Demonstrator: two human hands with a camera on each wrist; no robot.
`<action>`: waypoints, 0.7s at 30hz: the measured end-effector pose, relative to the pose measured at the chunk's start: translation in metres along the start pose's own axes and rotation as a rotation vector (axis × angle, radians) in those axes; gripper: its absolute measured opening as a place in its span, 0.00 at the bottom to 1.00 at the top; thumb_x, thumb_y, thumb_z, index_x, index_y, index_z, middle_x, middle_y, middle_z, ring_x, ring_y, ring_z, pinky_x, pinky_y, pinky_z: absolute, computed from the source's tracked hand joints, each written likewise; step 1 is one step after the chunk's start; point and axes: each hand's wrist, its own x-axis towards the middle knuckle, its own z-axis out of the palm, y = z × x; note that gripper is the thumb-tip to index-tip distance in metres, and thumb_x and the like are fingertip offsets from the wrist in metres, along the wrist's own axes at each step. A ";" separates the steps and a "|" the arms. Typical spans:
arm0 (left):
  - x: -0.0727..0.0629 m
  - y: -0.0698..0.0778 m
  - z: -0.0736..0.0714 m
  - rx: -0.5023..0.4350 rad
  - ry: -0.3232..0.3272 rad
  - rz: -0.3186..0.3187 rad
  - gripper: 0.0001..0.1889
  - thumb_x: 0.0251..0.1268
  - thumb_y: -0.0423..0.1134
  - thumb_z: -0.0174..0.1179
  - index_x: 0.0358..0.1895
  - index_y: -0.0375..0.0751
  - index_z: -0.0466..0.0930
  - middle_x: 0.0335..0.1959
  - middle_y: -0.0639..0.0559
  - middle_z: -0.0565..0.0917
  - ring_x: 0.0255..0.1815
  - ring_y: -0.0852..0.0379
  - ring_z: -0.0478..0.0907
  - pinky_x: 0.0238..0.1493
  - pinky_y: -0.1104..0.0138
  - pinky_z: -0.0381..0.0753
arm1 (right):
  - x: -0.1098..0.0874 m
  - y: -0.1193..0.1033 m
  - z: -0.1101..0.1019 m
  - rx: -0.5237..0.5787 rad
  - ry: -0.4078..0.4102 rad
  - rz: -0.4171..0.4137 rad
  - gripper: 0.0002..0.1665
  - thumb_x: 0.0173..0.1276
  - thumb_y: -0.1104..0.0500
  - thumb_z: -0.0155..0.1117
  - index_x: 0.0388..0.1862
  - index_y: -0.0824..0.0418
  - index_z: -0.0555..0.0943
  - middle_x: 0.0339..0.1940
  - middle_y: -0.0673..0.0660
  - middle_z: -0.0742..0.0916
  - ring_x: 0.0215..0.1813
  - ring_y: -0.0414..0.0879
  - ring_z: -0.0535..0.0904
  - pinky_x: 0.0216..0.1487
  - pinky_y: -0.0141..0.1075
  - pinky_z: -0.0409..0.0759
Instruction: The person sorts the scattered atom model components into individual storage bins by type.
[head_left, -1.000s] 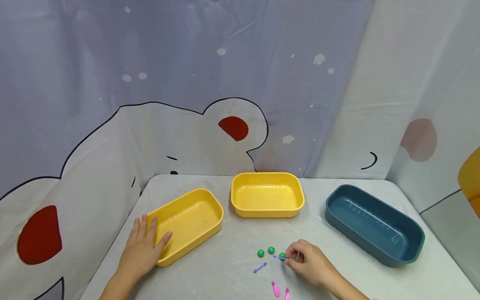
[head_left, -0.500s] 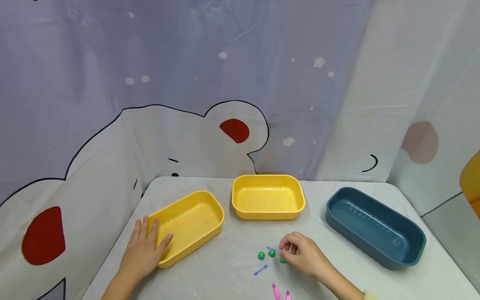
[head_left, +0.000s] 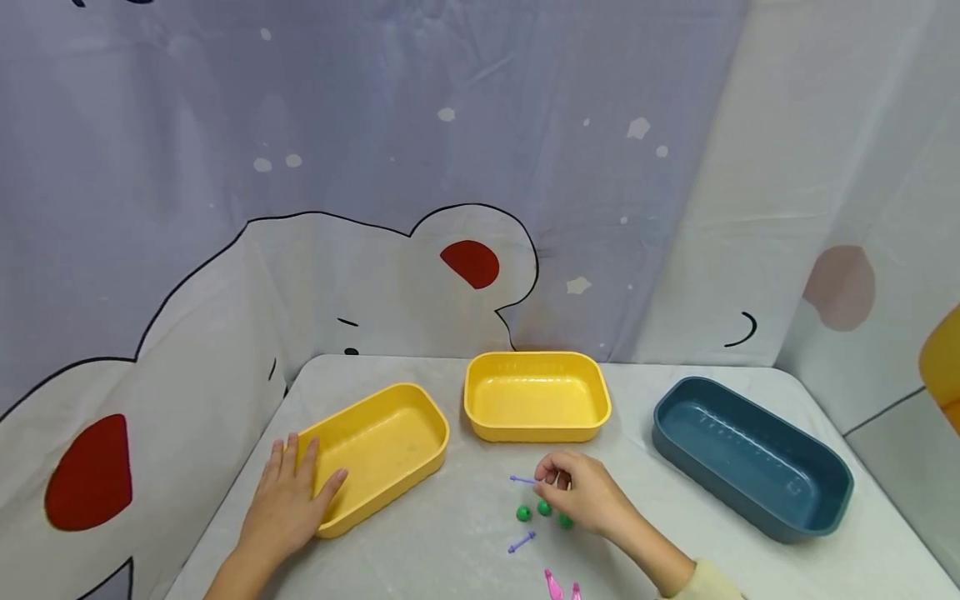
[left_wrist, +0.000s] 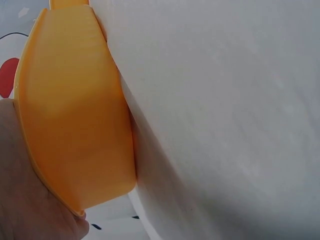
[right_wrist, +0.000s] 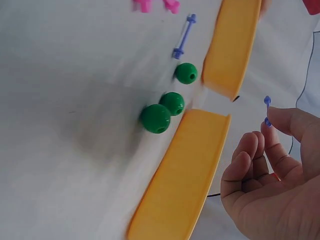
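Note:
My right hand (head_left: 588, 493) pinches a small purple rod (head_left: 522, 479) with knobbed ends between thumb and forefinger. In the right wrist view the rod (right_wrist: 267, 110) is held up off the table, its far end free. Below that hand lie three green beads (head_left: 523, 513) with holes. A second purple rod (head_left: 521, 542) rests on the table nearer to me, then two pink teardrop-shaped pieces (head_left: 554, 585), cut off by the frame's bottom edge. My left hand (head_left: 281, 508), fingers spread, rests on the rim of the left yellow basin (head_left: 390, 487), its thumb over the inside.
Another yellow basin (head_left: 536, 434) stands at the middle back of the white-covered table (head_left: 420, 550). A dark blue basin (head_left: 731, 475) sits angled on the right. A patterned curtain (head_left: 360, 283) hangs behind and along both sides.
My right hand has moved left and away from me, carrying the purple rod from over the green beads to beyond them. My left hand stays on the basin.

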 end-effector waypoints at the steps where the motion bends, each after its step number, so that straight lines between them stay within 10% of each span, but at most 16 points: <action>1: 0.000 0.000 0.000 0.000 0.001 0.000 0.46 0.77 0.67 0.42 0.78 0.26 0.54 0.78 0.21 0.46 0.79 0.24 0.38 0.73 0.32 0.44 | 0.003 -0.001 0.001 0.001 0.003 -0.002 0.06 0.67 0.58 0.71 0.33 0.49 0.82 0.28 0.43 0.78 0.30 0.37 0.72 0.29 0.30 0.73; 21: -0.002 0.001 0.000 0.015 0.018 0.012 0.46 0.77 0.67 0.42 0.78 0.27 0.54 0.78 0.21 0.46 0.79 0.24 0.39 0.73 0.32 0.45 | 0.048 -0.026 0.025 0.053 0.008 -0.077 0.05 0.68 0.57 0.71 0.34 0.50 0.82 0.29 0.43 0.80 0.33 0.40 0.74 0.35 0.30 0.74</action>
